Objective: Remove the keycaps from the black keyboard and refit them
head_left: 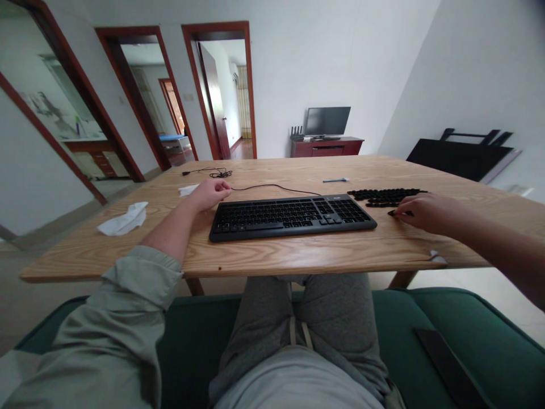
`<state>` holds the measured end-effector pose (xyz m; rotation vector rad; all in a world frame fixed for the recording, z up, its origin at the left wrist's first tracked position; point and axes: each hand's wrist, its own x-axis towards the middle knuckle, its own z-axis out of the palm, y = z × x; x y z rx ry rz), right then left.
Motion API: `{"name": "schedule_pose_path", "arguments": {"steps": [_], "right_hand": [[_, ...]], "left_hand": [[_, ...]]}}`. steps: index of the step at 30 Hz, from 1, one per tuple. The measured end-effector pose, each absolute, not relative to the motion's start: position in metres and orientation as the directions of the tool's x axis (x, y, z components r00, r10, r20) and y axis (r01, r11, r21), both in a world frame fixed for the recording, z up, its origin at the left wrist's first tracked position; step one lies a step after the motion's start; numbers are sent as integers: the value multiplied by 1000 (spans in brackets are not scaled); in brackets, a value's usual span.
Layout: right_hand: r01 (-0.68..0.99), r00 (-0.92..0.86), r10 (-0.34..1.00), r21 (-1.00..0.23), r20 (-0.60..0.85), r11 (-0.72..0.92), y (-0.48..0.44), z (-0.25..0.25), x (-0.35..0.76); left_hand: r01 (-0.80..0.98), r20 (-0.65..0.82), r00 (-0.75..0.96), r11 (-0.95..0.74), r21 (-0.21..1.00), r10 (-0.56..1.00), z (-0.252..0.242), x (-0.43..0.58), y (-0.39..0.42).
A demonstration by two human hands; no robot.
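A black keyboard (289,218) lies in front of me, and several of its key positions look bare. Rows of loose black keycaps (383,196) sit to its right. My right hand (419,212) is at the near side of those rows, its fingertips pinching a small black keycap (392,213) close to the wood. My left hand (213,192) rests by the keyboard's top left corner, fingers curled together; whatever may be between them is too small to name. The keyboard's thin cable (272,185) runs from its back edge toward that hand.
The wooden table (204,255) also bears a white tissue (123,220), a smaller one (188,190), a coiled cable (220,172), a blue brush-like tool (335,180) and a small white scrap (437,257). A dark flat object (449,366) lies on the green bench (404,318).
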<state>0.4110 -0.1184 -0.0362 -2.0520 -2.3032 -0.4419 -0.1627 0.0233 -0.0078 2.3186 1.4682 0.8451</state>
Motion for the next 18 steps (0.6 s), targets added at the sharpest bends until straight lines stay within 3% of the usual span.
{"name": "schedule_pose_path", "arguments": {"steps": [3, 9, 18], "right_hand": [[978, -118, 989, 180, 85, 102, -121, -34, 415], [990, -118, 979, 95, 165, 103, -128, -28, 453], [989, -145, 986, 29, 86, 143, -142, -37, 469]], "left_hand": [[736, 330, 311, -445, 510, 891, -6, -162, 21], [734, 364, 317, -470, 490, 876, -7, -164, 25], [726, 342, 330, -468, 504, 880, -8, -165, 27]]}}
